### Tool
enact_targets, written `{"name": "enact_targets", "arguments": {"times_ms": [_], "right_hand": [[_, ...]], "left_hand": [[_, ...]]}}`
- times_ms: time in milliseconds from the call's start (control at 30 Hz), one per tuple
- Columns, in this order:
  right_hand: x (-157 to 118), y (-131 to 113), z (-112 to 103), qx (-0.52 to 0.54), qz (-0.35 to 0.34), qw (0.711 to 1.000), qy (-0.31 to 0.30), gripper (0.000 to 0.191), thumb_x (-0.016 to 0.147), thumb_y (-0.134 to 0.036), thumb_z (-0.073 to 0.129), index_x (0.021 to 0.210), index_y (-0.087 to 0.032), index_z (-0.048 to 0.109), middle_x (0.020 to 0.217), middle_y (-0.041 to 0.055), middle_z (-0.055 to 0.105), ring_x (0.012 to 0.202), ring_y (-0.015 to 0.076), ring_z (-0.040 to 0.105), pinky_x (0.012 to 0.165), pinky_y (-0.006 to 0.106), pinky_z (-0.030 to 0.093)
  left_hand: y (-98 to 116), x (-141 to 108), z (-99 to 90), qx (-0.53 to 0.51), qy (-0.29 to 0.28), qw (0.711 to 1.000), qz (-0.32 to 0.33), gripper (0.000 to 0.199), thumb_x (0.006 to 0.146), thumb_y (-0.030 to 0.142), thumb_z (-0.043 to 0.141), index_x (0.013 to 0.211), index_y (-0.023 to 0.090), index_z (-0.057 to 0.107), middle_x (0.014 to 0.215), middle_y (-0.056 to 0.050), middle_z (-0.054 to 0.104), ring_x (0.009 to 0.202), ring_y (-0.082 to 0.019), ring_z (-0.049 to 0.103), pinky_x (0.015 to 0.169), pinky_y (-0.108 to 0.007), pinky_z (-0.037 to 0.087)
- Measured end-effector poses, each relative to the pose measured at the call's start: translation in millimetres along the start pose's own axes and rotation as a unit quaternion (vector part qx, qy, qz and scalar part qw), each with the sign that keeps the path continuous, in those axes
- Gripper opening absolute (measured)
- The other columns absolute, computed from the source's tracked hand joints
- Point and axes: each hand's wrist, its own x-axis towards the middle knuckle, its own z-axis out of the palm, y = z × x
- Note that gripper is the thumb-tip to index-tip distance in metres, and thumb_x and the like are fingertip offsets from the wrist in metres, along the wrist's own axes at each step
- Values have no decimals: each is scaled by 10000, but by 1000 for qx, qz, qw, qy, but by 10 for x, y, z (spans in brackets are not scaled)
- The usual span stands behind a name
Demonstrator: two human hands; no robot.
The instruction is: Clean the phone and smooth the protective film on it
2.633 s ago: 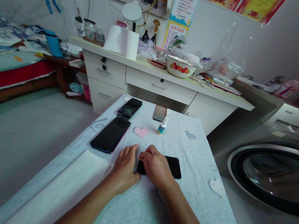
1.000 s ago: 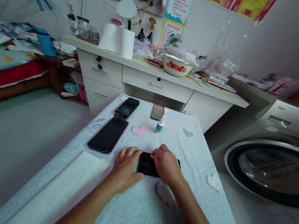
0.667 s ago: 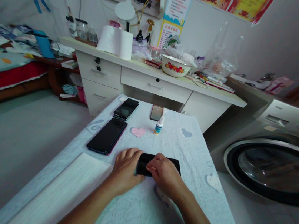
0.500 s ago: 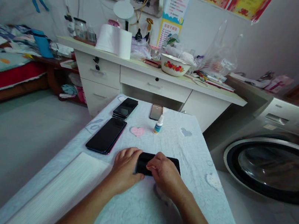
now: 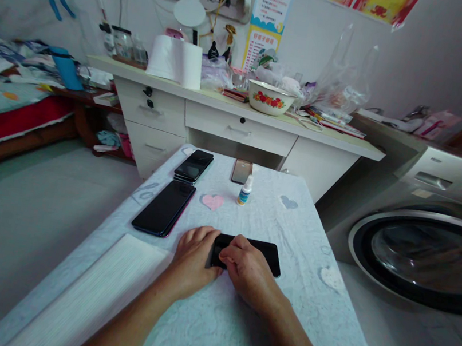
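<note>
A black smartphone (image 5: 268, 255) lies sideways on the cloth-covered table, dark screen up. My left hand (image 5: 195, 259) holds its left end, thumb at the near edge and fingers at the far side. Over the left part of the screen, my right hand (image 5: 246, 269) is closed in a pinch with its fingertips down at the glass. Whatever the pinch holds is too small and covered to make out. Beyond the phone stands a small white bottle (image 5: 245, 191) with a blue and yellow label.
Stacked phones (image 5: 165, 208) lie to the left, with another stack (image 5: 194, 165) behind them. A brownish phone (image 5: 242, 171) rests near the table's far edge. At the near left is a long white ribbed strip (image 5: 95, 291). A washing machine (image 5: 429, 185) stands on the right.
My right hand has slid left along the screen, uncovering more of the phone's right end. My left hand keeps its place on the phone.
</note>
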Motion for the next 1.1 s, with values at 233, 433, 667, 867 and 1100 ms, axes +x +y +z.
{"name": "enact_targets", "arguments": {"times_ms": [233,433,667,867,1100], "right_hand": [[-60,204,-151,-44,72,996,15,218,820,-105,474,873,-200,663,917,31,569,743,117,549,695,208,387],[-105,344,-231,-71,144,986,45,185,811,-124,496,859,-193,660,899,38,554,763,122,561,700,213,380],[-38,178,-91,-88,143,984,50,202,874,-182,472,928,-200,666,937,55,577,786,140,575,694,223,389],[-5,39,15,-71,82,993,45,213,895,-195,438,934,-210,648,957,44,583,744,127,569,666,218,387],[-40,224,-119,-89,138,985,60,202,859,-162,474,919,-200,664,946,52,583,790,137,572,695,213,390]], "left_hand": [[18,-6,-6,6,2,1000,1,636,648,286,588,1261,224,433,1301,-55,456,1225,-253,357,1065,-373,253],[17,-3,2,13,8,1000,2,643,639,286,582,1260,220,432,1301,-56,450,1216,-253,359,1064,-368,250],[33,-2,0,14,10,1000,0,624,632,268,574,1240,219,443,1283,-57,466,1206,-253,373,1051,-367,266],[25,-4,26,11,13,1000,1,623,624,268,584,1230,231,447,1284,-51,467,1209,-259,374,1040,-374,279],[24,0,19,5,9,1000,-4,624,637,270,582,1244,240,438,1298,-52,458,1224,-261,363,1052,-381,270]]}}
